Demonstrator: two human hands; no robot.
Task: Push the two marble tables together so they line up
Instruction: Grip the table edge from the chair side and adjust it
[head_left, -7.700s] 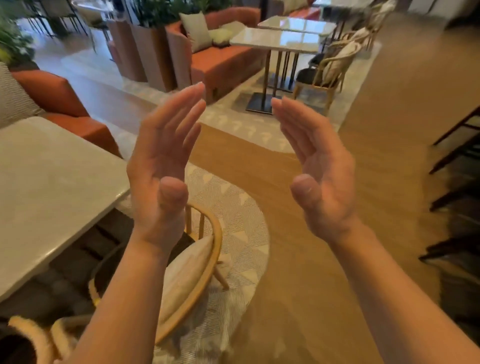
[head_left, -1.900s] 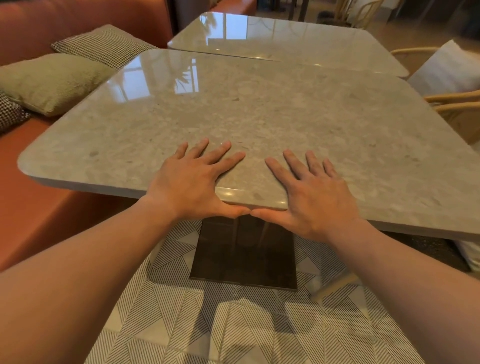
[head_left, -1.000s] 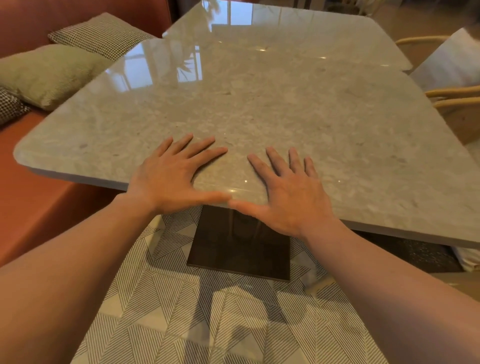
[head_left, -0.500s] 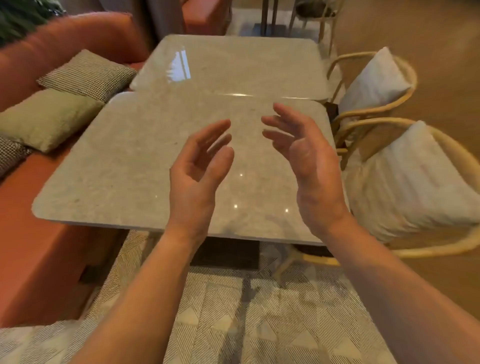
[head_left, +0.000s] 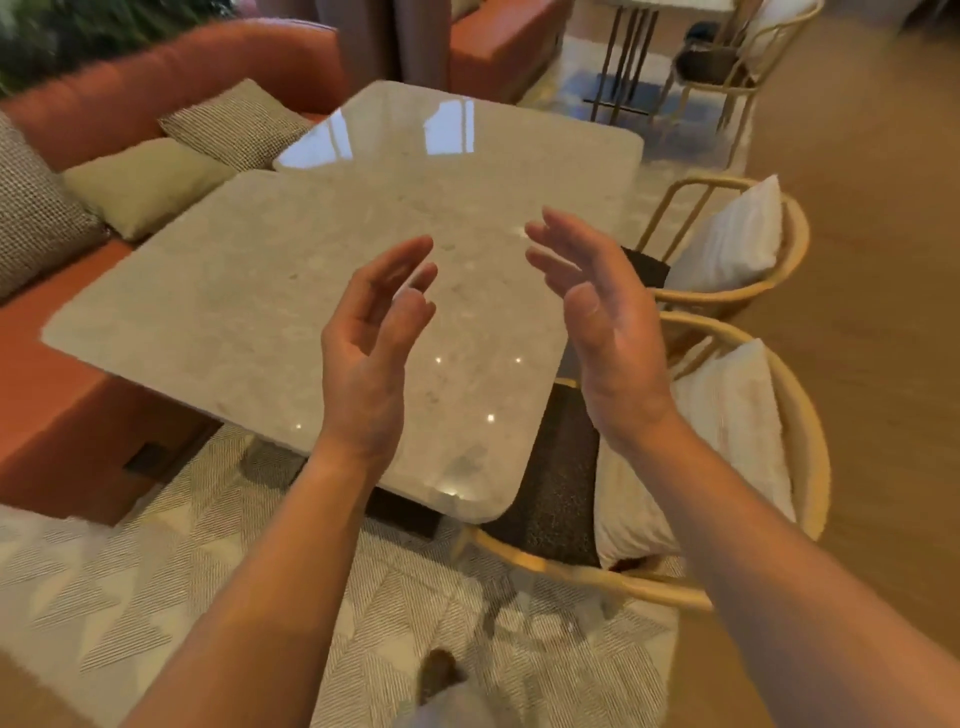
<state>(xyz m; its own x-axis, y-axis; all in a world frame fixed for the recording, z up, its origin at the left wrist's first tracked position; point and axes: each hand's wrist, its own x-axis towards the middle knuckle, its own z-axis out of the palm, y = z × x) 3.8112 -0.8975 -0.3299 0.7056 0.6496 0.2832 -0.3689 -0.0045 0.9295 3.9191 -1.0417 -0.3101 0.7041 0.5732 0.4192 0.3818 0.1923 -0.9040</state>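
Two pale marble tables stand edge to edge on a patterned rug. The near table (head_left: 249, 291) fills the middle of the view, and the far table (head_left: 467, 140) touches its back edge, with their right sides roughly in one line. My left hand (head_left: 371, 353) and my right hand (head_left: 602, 322) are raised in the air above the near table, palms facing each other, fingers apart, holding nothing. Neither hand touches the marble.
An orange sofa (head_left: 62, 415) with cushions (head_left: 145, 182) runs along the left. Two wooden chairs with white pillows, one near (head_left: 727, 426) and one far (head_left: 732, 244), sit tight against the tables' right side. Wood floor lies to the right; more tables and chairs stand at the back.
My hands lifted off the near table's front edge and rose with palms facing each other. The view pulled back and swung to the table's near right corner.
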